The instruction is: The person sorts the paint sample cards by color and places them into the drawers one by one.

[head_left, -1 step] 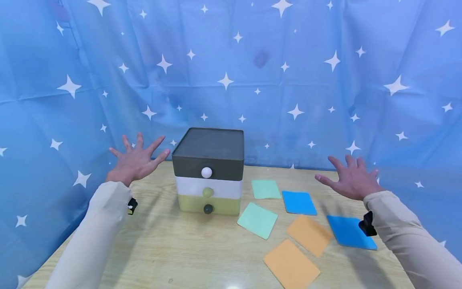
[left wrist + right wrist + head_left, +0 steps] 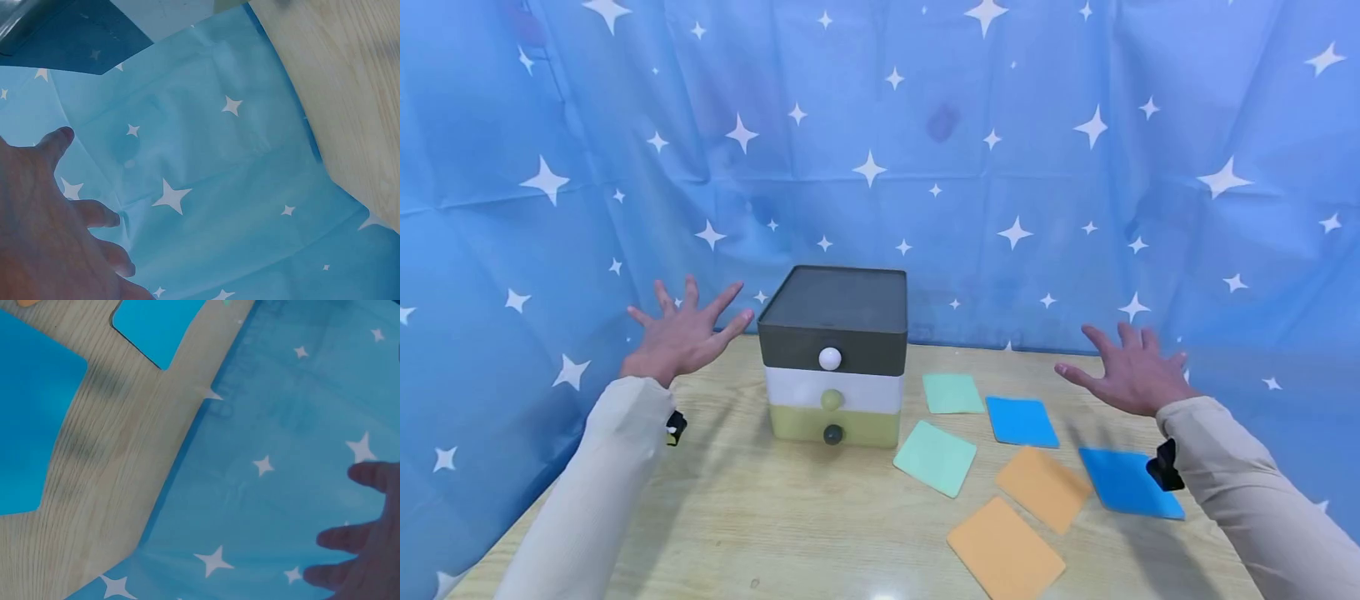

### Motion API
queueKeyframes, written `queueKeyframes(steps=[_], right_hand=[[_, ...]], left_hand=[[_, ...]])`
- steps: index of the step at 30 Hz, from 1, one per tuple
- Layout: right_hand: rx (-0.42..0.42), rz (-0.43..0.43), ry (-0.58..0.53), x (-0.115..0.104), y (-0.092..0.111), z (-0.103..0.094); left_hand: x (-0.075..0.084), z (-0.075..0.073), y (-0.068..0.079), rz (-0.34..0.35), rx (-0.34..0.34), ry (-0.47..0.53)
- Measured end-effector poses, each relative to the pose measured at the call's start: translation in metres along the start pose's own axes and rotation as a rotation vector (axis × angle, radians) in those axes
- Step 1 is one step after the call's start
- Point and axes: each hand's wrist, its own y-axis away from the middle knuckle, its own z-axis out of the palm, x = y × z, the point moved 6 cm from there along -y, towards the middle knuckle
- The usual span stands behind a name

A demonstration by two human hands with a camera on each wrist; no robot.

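Observation:
My left hand [image 2: 679, 337] is raised with fingers spread, to the left of a small three-tier drawer box [image 2: 833, 389] and apart from it. The box has a dark grey top tier, a white middle and an olive green bottom, each with a round knob. On the right my right hand [image 2: 1131, 373] hovers, fingers spread and holding nothing, beyond a blue square sheet [image 2: 1127, 482]. Another blue square [image 2: 1022, 422] lies to its left. Two mint green squares [image 2: 936, 458] and two orange squares [image 2: 1006, 550] are spread between box and right hand.
All of this stands on a light wooden table [image 2: 760, 517]. A blue cloth with white stars [image 2: 880, 208] hangs behind the table and along its left and right sides. Each wrist carries a small black device [image 2: 1165, 465].

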Motion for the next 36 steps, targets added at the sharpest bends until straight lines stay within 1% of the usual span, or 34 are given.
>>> queueKeyframes(steps=[4, 6, 8, 10, 12, 15, 17, 21, 25, 28, 30, 32, 36], right_hand=[[0.005, -0.013, -0.010, -0.005, 0.000, 0.000], [0.018, -0.034, -0.011, -0.010, 0.000, 0.000], [0.051, -0.067, -0.010, -0.019, 0.002, -0.001], [0.094, -0.102, -0.020, -0.032, 0.005, -0.004], [0.159, -0.156, -0.044, -0.048, 0.009, -0.007], [0.241, -0.236, -0.103, -0.078, 0.015, -0.008], [0.281, -0.293, -0.149, -0.100, 0.019, -0.005], [0.300, -0.338, -0.268, -0.141, 0.024, 0.003], [0.300, -0.348, -0.377, -0.174, 0.028, 0.008], [0.281, -0.365, -0.438, -0.198, 0.028, 0.012], [0.244, -0.373, -0.493, -0.214, 0.028, 0.016], [0.194, -0.368, -0.555, -0.229, 0.027, 0.021], [0.083, -0.332, -0.711, -0.259, 0.024, 0.037]], left_hand=[[-0.001, 0.002, 0.001, 0.010, 0.004, 0.025], [-0.001, 0.004, 0.002, 0.022, 0.003, 0.057], [0.001, 0.006, 0.003, 0.037, 0.009, 0.113], [0.005, 0.008, 0.003, 0.058, 0.016, 0.211], [0.011, 0.010, 0.000, 0.090, 0.044, 0.319], [0.023, 0.015, -0.005, 0.153, 0.091, 0.497], [0.030, 0.019, -0.008, 0.183, 0.122, 0.600], [0.043, 0.030, -0.013, 0.197, 0.140, 0.808], [0.055, 0.041, -0.017, 0.210, 0.147, 0.978], [0.059, 0.046, -0.018, 0.213, 0.165, 1.070], [0.058, 0.050, -0.018, 0.211, 0.174, 1.122], [0.057, 0.055, -0.018, 0.207, 0.176, 1.151], [0.055, 0.063, -0.021, 0.210, 0.183, 1.183]])
